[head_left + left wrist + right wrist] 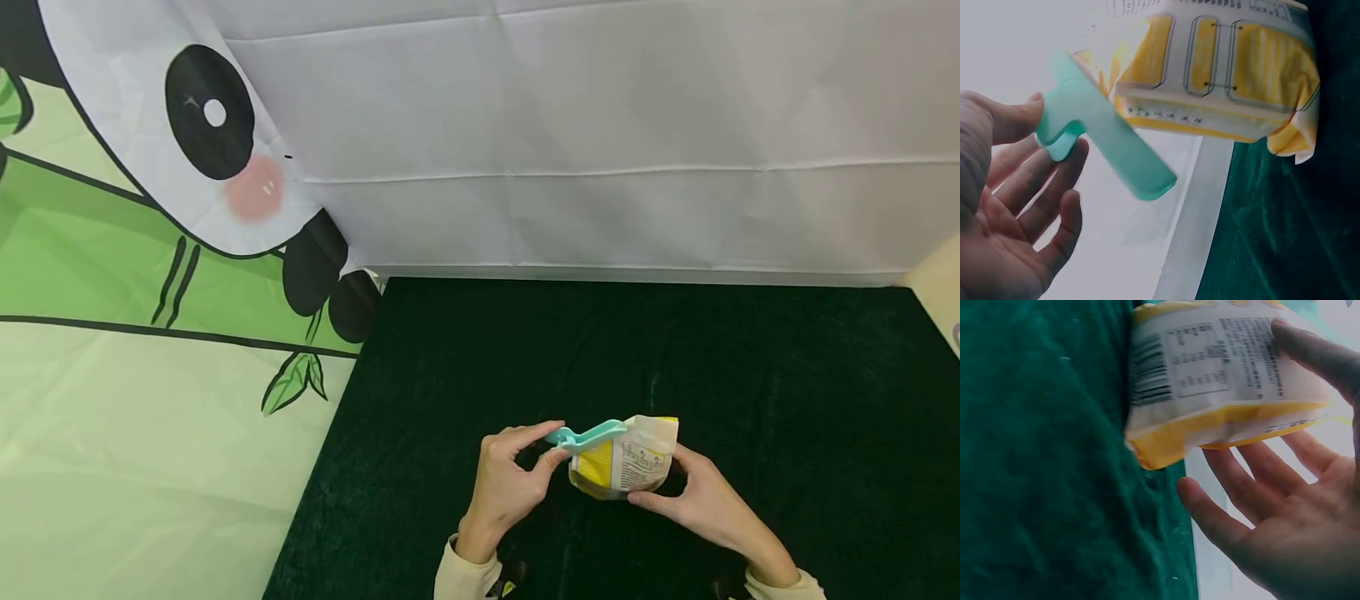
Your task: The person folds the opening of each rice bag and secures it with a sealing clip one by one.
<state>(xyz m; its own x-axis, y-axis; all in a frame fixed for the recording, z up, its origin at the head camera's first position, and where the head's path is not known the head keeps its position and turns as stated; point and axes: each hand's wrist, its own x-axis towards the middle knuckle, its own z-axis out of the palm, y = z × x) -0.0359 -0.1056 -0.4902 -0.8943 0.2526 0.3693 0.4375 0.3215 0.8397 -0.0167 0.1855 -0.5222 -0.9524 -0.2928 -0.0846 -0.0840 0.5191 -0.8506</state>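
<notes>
Two hands at lower centre of the head view, over a dark green cloth [750, 367]. Left hand [506, 479], thumb and forefinger pinching the handle end of a teal clip [585, 436]; same pinch seen in the left wrist view, thumb above and fingers [1063, 169] below the clip [1104, 144] (somewhat blurred there). Clip lying along the top edge of a small yellow and white packet [622, 467], its far end at the packet's upper left corner; whether clamped on the packet or only laid against it, not to be told. Right hand [701, 500] holding the packet from the right side, thumb on the printed face and fingers beneath, lightly curled round it; in the right wrist view, the thumb [1322, 356] across the white label with barcode and the fingers [1241, 481] spread under the yellow bottom fold of the packet [1210, 387]. Packet held just above the cloth, between both hands, slightly tilted. White sheet [600, 133] across the upper frame; panda and bamboo print [150, 250] filling the left side. Cream sleeve cuffs [465, 575] at the bottom edge.
</notes>
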